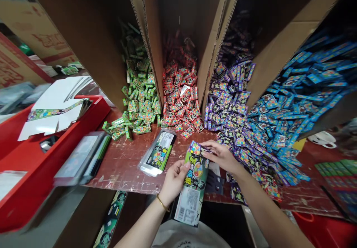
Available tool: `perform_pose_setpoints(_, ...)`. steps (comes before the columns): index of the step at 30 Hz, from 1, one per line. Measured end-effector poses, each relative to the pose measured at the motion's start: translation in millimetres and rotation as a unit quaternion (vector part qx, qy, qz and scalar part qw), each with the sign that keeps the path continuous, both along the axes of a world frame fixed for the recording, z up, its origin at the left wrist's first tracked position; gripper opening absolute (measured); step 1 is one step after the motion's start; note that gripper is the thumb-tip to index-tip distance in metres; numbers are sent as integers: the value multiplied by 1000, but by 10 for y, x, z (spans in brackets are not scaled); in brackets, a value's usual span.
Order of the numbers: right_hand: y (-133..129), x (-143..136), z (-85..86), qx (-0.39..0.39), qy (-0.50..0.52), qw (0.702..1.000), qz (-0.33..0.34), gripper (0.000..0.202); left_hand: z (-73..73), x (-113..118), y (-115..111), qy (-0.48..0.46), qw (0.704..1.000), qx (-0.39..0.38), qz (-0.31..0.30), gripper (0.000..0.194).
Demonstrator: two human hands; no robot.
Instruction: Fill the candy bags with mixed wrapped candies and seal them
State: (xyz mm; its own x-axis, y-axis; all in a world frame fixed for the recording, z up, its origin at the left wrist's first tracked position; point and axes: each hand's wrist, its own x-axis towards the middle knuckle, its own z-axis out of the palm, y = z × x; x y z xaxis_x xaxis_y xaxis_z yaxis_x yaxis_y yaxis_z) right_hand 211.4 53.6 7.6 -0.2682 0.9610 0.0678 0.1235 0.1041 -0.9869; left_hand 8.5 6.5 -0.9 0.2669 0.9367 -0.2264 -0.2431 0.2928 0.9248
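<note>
My left hand [176,177], closed with the thumb on top, grips a long flat printed box [192,192] in black, green and white, tilted over the table edge. My right hand [221,156] is at the box's upper end, its fingers closed on a small purple packet [196,148] that lies against that end. Whether the packet is inside the box or on it, I cannot tell. To the left, a similar printed box in a clear plastic sleeve [158,153] rests on the table. Loose purple packets [231,110] spill out close to my right hand.
Tall cardboard cartons [152,35] stand open along the back. Heaps of green packets [142,108], red packets [180,101] and blue packets [281,117] spill onto the dark red table [117,169]. At left are a red tray [96,115] with white card sheets and stacked plastic cases [79,155].
</note>
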Motion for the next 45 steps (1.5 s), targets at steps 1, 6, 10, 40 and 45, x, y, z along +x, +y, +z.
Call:
perform_pose_setpoints(1,11,-24,-10,-10,14,1000,-7,31,3,10,0,-1,1000,0,-3,35)
perform_pose_setpoints(6,146,-66,98,-28,-46,999,-4,34,-16,38,-16,1,999,7,-34,35)
perform_pose_setpoints(10,227,-20,263,14,-87,996,6,34,-48,42,-17,21,999,20,-26,34)
perform_pose_setpoints(40,1467,-2039,-235,227,-195,951,-82,7,-180,-868,-29,-53,959,-161,228,43)
perform_pose_setpoints(45,1359,-1525,48,284,-240,918,-135,7,-267,-860,96,-24,940,-238,243,50)
